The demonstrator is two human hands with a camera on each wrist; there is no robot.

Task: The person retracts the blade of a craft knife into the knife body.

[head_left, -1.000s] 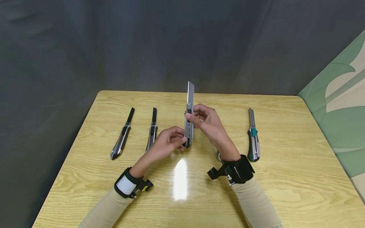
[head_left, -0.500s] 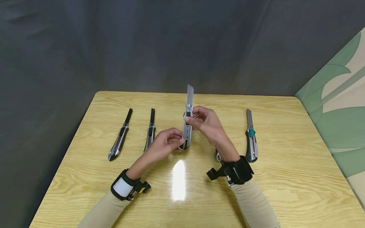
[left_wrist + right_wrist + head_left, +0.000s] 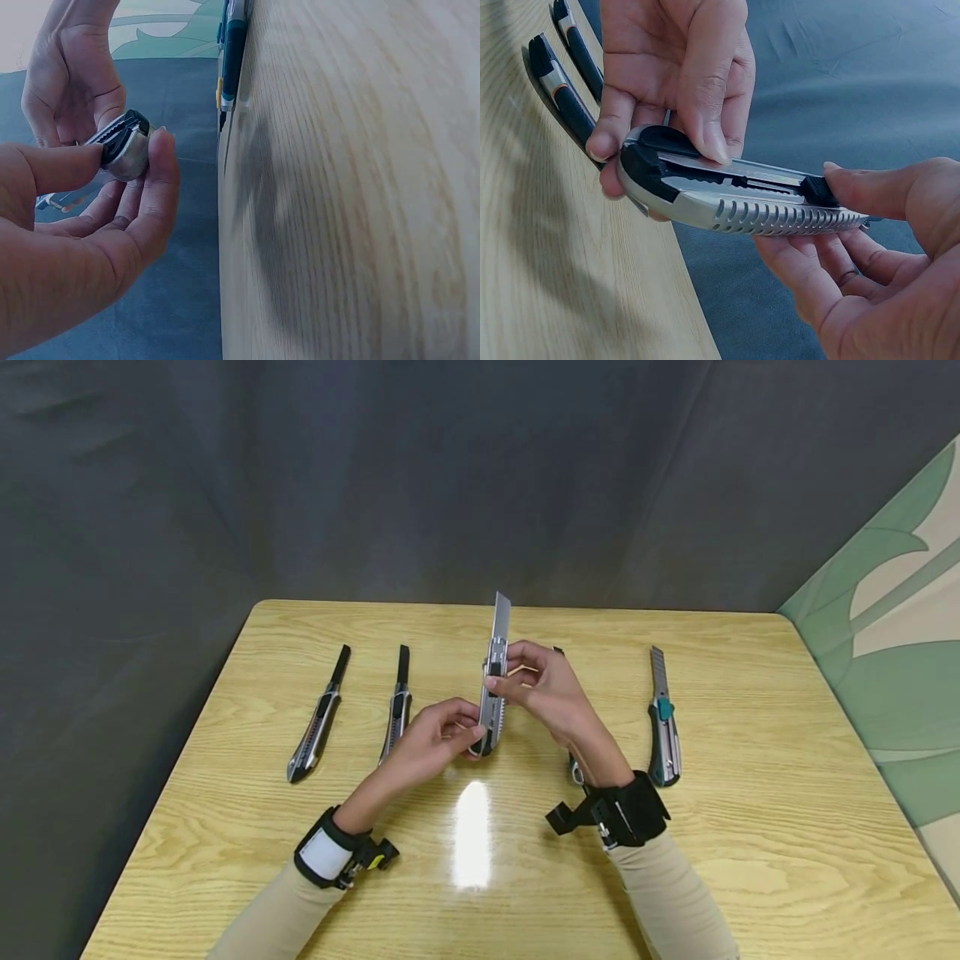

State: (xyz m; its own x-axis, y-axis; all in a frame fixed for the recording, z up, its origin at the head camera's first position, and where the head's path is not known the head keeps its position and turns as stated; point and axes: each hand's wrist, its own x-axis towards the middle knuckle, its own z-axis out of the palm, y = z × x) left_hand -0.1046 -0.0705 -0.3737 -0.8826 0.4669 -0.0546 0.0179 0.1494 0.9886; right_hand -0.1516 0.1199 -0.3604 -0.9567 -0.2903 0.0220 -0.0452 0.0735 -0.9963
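A silver snap-off utility knife [image 3: 492,714] stands nearly upright above the table in the head view, its blade [image 3: 502,617] extended and pointing away. My left hand [image 3: 438,739] pinches the black butt end between thumb and fingers. Higher up, my right hand [image 3: 551,689] grips the body from the right. In the right wrist view its thumb [image 3: 870,191] presses the black slider [image 3: 819,192], and its fingers support the ribbed edge. The left wrist view shows the knife's rounded end [image 3: 129,154] between the left thumb and fingers; most of its length is hidden there.
Two black-and-silver utility knives [image 3: 318,722] lie at left on the wooden table [image 3: 750,860], the nearer one partly behind the left hand. A teal-slider utility knife [image 3: 663,735] lies at right. Another knife [image 3: 575,770] shows partly behind the right wrist. A dark curtain [image 3: 480,485] hangs behind.
The right thumb and the slider have moved down along the knife's body, and less blade sticks out. Both hands keep their hold; the left has barely moved.
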